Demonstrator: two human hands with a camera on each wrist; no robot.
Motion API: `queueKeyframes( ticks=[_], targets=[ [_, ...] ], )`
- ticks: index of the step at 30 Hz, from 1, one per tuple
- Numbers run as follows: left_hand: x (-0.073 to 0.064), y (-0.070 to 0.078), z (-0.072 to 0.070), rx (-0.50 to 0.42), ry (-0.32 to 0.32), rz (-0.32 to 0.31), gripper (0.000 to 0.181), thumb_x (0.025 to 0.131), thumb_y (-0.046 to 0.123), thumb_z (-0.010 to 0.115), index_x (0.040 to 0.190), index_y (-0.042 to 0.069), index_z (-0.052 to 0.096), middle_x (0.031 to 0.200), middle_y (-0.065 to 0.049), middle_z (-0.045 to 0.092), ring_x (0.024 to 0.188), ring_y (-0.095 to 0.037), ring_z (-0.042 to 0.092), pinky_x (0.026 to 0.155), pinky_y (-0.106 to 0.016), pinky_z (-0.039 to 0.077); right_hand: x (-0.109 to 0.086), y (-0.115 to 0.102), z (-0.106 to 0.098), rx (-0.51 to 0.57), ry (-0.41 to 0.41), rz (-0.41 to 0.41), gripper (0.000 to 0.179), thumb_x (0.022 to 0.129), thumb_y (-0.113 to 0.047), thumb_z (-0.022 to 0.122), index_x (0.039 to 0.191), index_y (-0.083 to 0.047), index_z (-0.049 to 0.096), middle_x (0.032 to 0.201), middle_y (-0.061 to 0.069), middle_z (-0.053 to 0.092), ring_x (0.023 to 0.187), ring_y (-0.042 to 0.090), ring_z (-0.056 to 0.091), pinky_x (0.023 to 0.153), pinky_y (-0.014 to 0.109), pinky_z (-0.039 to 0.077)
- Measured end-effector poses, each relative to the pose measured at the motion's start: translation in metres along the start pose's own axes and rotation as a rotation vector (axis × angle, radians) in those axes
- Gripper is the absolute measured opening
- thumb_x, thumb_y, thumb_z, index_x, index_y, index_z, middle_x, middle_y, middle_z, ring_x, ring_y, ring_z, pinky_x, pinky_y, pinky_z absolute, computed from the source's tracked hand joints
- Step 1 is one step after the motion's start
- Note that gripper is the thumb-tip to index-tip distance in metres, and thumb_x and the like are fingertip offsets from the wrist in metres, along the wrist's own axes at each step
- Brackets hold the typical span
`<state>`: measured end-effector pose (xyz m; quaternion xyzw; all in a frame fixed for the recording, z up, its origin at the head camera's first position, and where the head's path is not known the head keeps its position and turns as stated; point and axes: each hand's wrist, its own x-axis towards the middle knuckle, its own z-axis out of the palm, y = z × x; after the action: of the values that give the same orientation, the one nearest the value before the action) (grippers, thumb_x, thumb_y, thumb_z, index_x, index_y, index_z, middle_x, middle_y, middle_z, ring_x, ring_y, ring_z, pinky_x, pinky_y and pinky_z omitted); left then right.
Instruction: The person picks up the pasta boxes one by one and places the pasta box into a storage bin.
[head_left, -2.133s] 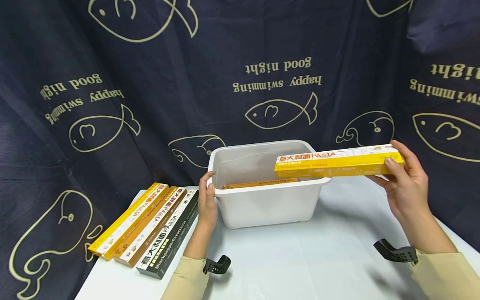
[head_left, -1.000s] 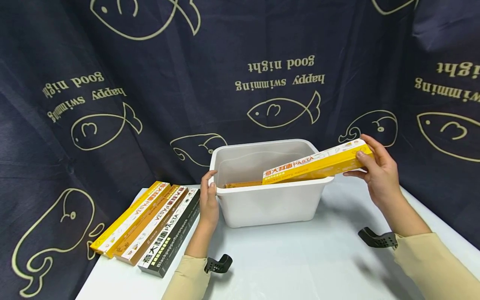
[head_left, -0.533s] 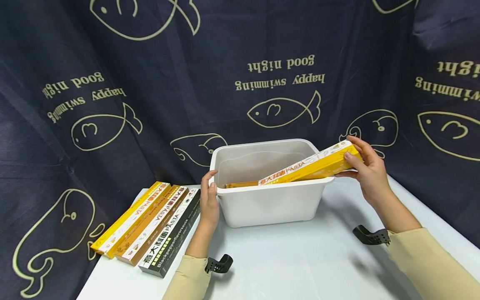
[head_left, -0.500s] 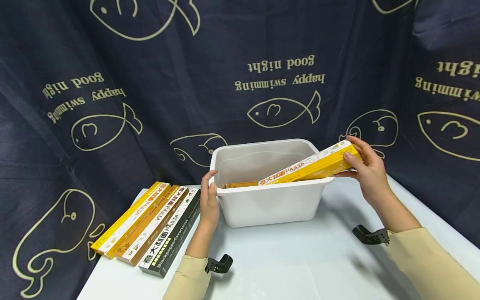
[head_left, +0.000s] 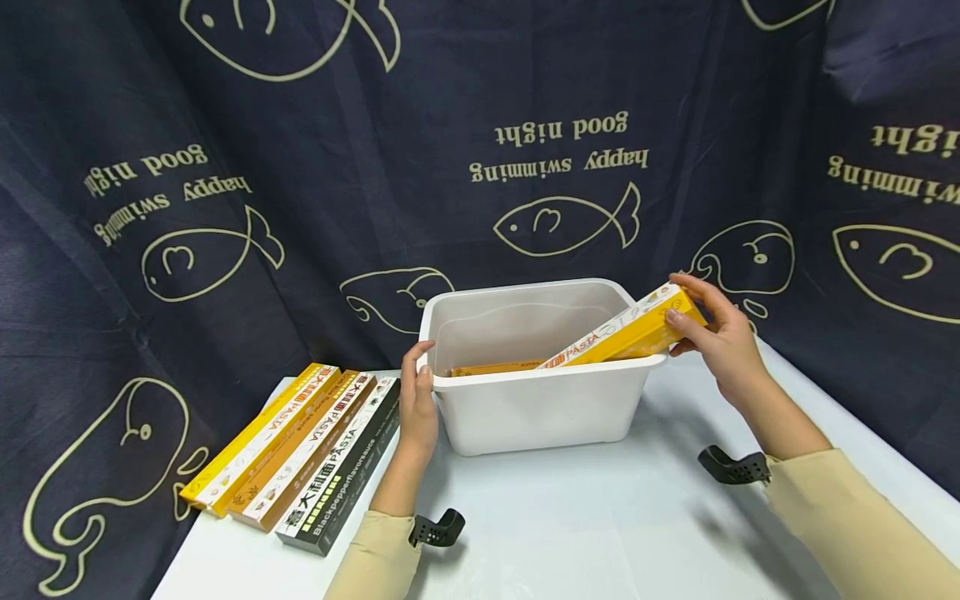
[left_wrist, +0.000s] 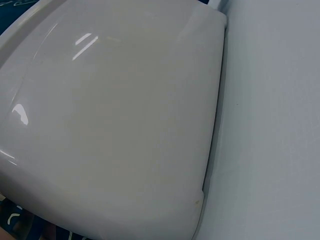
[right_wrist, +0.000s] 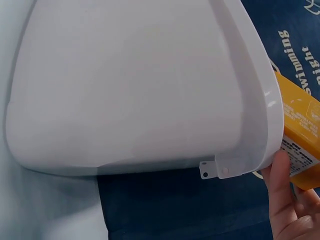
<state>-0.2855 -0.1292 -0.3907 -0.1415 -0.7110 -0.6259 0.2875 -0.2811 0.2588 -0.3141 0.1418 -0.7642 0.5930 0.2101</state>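
A yellow and white pasta box (head_left: 626, 333) leans into the white plastic bin (head_left: 540, 412), its far-left end low inside and its right end raised above the right rim. My right hand (head_left: 712, 329) pinches that raised end between thumb and fingers. In the right wrist view, the thumb of this hand (right_wrist: 287, 207) is right at the bin's rim beside the yellow box (right_wrist: 302, 112). At the bin's left rim, my left hand (head_left: 417, 404) grips the edge. Inside lies an orange-brown box (head_left: 495, 367), partly hidden by the front wall. Only bin wall (left_wrist: 130, 120) and table fill the left wrist view.
Left of the bin, a yellow pasta box (head_left: 258, 437), an orange-brown one (head_left: 303, 454) and a black one (head_left: 341, 471) lie side by side on the white table (head_left: 562, 517). A dark curtain (head_left: 420, 167) with fish drawings hangs close behind the bin.
My right hand has moved left and tipped the pasta box, lowering its left end into the bin; lately the box has tilted more steeply. The left hand stays at the rim.
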Motion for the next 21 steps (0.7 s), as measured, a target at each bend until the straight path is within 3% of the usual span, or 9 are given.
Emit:
queueKeyframes(
  ticks=[5, 10, 16, 21],
  targets=[
    [0.0, 0.0, 0.0, -0.001, -0.001, -0.002, 0.049, 0.098, 0.031, 0.032, 0.141, 0.013, 0.046, 0.148, -0.011, 0.046, 0.133, -0.038, 0.043, 0.11, -0.053, 0.031, -0.001, 0.003, 0.003, -0.064, -0.019, 0.004, 0.05, 0.1, -0.02, 0.061, 0.148, -0.024, 0.047, 0.126, -0.018, 0.048, 0.086, 0.004, 0.06, 0.063, 0.017, 0.053],
    [0.0, 0.001, 0.0, 0.002, 0.0, -0.009, 0.049, 0.098, 0.032, 0.033, 0.141, 0.013, 0.046, 0.149, -0.011, 0.046, 0.134, -0.032, 0.044, 0.111, -0.053, 0.03, -0.002, 0.008, 0.004, -0.096, -0.011, 0.013, 0.051, 0.1, -0.023, 0.061, 0.148, -0.022, 0.047, 0.122, -0.021, 0.052, 0.097, 0.004, 0.054, 0.069, 0.014, 0.048],
    [0.0, 0.001, 0.0, 0.005, 0.0, -0.006, 0.049, 0.097, 0.033, 0.033, 0.141, 0.014, 0.046, 0.148, -0.01, 0.046, 0.134, -0.035, 0.044, 0.11, -0.053, 0.031, -0.002, 0.011, 0.008, -0.134, -0.02, 0.053, 0.052, 0.099, -0.031, 0.062, 0.148, -0.025, 0.046, 0.137, -0.003, 0.051, 0.115, -0.001, 0.048, 0.088, 0.006, 0.042],
    [0.0, 0.001, 0.0, -0.016, 0.0, -0.007, 0.05, 0.097, 0.033, 0.033, 0.141, 0.012, 0.046, 0.148, -0.011, 0.046, 0.134, -0.042, 0.043, 0.11, -0.053, 0.031, -0.003, 0.014, 0.014, -0.104, -0.057, 0.068, 0.052, 0.099, -0.031, 0.061, 0.148, -0.024, 0.045, 0.14, 0.001, 0.049, 0.114, 0.002, 0.05, 0.088, 0.007, 0.043]
  ],
)
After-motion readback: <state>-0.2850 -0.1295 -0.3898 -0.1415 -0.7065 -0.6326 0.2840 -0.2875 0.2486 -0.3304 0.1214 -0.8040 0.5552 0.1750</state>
